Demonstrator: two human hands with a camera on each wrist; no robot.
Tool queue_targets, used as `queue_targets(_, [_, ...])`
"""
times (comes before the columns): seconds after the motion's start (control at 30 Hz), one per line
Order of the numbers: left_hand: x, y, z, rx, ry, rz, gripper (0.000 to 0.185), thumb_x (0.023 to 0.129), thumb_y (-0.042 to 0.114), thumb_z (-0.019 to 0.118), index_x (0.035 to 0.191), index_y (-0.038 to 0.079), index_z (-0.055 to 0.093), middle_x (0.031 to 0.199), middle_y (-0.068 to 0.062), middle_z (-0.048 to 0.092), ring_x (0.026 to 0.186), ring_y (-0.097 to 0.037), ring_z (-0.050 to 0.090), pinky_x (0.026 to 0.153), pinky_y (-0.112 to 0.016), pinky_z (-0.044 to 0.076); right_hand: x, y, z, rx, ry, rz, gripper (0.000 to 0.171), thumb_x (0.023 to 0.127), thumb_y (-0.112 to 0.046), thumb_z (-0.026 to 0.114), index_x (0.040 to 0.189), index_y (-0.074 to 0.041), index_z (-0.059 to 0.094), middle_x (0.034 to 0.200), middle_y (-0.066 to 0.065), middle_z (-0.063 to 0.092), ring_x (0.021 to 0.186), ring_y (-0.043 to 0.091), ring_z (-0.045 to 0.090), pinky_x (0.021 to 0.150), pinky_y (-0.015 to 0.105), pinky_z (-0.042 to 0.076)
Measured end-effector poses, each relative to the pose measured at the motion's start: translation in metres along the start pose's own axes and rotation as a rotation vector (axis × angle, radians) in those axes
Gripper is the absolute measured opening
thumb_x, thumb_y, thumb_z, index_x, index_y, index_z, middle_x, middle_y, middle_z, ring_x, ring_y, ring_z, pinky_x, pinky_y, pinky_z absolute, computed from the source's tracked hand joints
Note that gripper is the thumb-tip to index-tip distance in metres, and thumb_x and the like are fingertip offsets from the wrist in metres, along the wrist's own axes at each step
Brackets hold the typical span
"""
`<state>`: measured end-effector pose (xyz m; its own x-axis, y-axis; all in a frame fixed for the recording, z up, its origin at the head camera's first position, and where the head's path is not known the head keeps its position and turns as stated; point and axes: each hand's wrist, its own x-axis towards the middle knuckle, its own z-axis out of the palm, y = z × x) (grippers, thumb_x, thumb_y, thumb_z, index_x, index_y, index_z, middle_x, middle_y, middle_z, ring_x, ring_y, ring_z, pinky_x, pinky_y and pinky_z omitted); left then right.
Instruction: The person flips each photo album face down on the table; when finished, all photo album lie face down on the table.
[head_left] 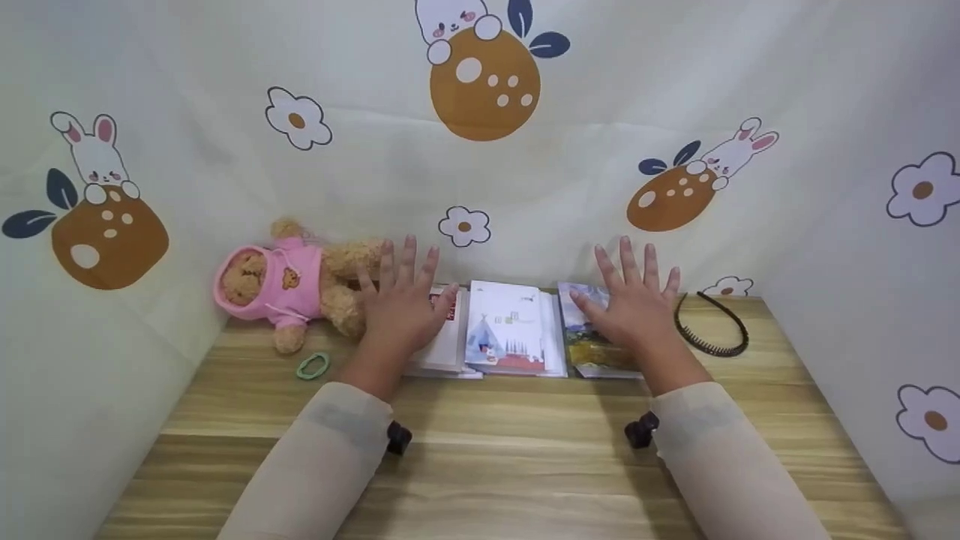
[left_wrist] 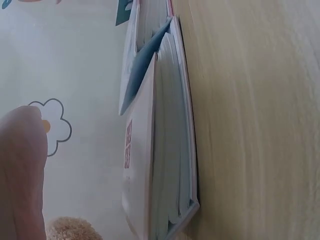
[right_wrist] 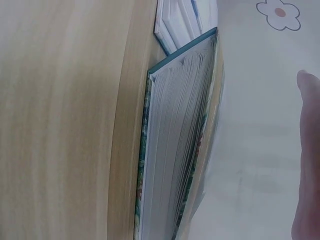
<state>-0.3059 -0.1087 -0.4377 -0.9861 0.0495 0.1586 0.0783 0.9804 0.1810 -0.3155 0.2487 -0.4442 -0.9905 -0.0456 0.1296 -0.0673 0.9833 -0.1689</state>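
Three thick books lie in a row along the back of the table. Over the left book [head_left: 444, 341], partly covering it, is my left hand [head_left: 401, 307] with fingers spread. My right hand [head_left: 636, 307], fingers also spread, is above the right book [head_left: 592, 345], which has a painted landscape cover. Between the hands lies the middle book [head_left: 506, 326], white with a blue tent picture. Both wrist views show the page edges of the left book [left_wrist: 167, 140] and right book [right_wrist: 175, 125], with a thumb apart from each. Neither hand holds anything.
A teddy bear [head_left: 289, 285] in a pink hoodie lies at the back left, near a green hair tie [head_left: 313, 366]. To the right of the books is a dark toothed headband [head_left: 712, 326]. A printed cloth [head_left: 375, 172] hangs behind the wooden table [head_left: 510, 457].
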Motion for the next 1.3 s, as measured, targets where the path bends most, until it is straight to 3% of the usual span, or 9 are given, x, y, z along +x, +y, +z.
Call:
queue_targets(0.33, [-0.001,0.037,0.014,-0.045,0.015,0.039,0.079,0.106,0.072,0.030,0.173,0.035,0.012,0.184,-0.002,-0.005,0.170,-0.036,-0.011,0.132,-0.073,-0.008,-0.004,0.012,-0.004,0.044,-0.004,0.022,0.093,0.098,-0.087,0.031,0.172,-0.041,-0.001,0.181,0.002,-0.017,0.166,0.044,-0.021,0.124,0.079,-0.020])
queue_targets(0.6, [-0.005,0.082,0.031,-0.166,-0.022,0.066,0.076,0.108,0.068,0.031,0.173,0.036,0.009,0.184,-0.002,0.000,0.171,-0.034,-0.005,0.136,-0.068,0.003,-0.009,0.032,-0.006,0.237,0.067,-0.028,0.092,0.102,-0.078,0.041,0.173,-0.023,0.020,0.181,0.014,0.017,0.168,0.047,0.004,0.128,0.080,0.003])
queue_targets(0.67, [-0.007,0.095,0.036,-0.253,-0.048,0.081,0.075,0.110,0.064,0.033,0.174,0.034,0.009,0.184,-0.002,0.001,0.171,-0.035,-0.002,0.136,-0.066,0.006,-0.012,0.038,-0.006,0.316,0.085,-0.044,0.088,0.104,-0.073,0.045,0.172,-0.019,0.026,0.180,0.015,0.022,0.167,0.048,0.010,0.129,0.079,0.007])
queue_targets(0.77, [-0.012,0.112,0.042,-0.461,-0.087,0.089,0.075,0.111,0.058,0.037,0.174,0.027,0.011,0.184,-0.005,0.005,0.170,-0.035,0.004,0.137,-0.062,0.011,-0.019,0.044,-0.006,0.456,0.077,-0.034,0.084,0.105,-0.066,0.051,0.171,-0.019,0.029,0.179,0.015,0.025,0.166,0.047,0.017,0.130,0.076,0.015])
queue_targets(0.97, [-0.025,0.139,0.053,-0.867,-0.103,0.045,0.075,0.110,0.042,0.052,0.172,0.014,0.021,0.179,-0.015,0.024,0.164,-0.040,0.027,0.134,-0.060,0.025,-0.031,0.045,-0.001,0.731,0.005,0.015,0.081,0.106,-0.051,0.062,0.172,-0.021,0.025,0.174,0.010,0.039,0.161,0.039,0.035,0.127,0.064,0.037])
queue_targets(1.13, [-0.036,0.164,0.065,-1.039,-0.149,0.012,0.077,0.108,0.032,0.060,0.171,0.009,0.023,0.176,-0.020,0.029,0.163,-0.040,0.031,0.135,-0.056,0.025,-0.037,0.054,0.008,0.746,-0.041,0.045,0.080,0.106,-0.040,0.067,0.172,-0.018,0.026,0.171,0.011,0.044,0.160,0.039,0.039,0.127,0.062,0.039])
queue_targets(1.3, [-0.043,0.186,0.078,-1.091,-0.206,0.003,0.084,0.103,0.024,0.065,0.171,0.005,0.021,0.176,-0.021,0.027,0.164,-0.039,0.027,0.137,-0.053,0.022,-0.043,0.070,0.017,0.757,-0.096,0.102,0.079,0.105,-0.034,0.068,0.170,-0.012,0.029,0.173,0.016,0.040,0.160,0.043,0.035,0.129,0.062,0.034])
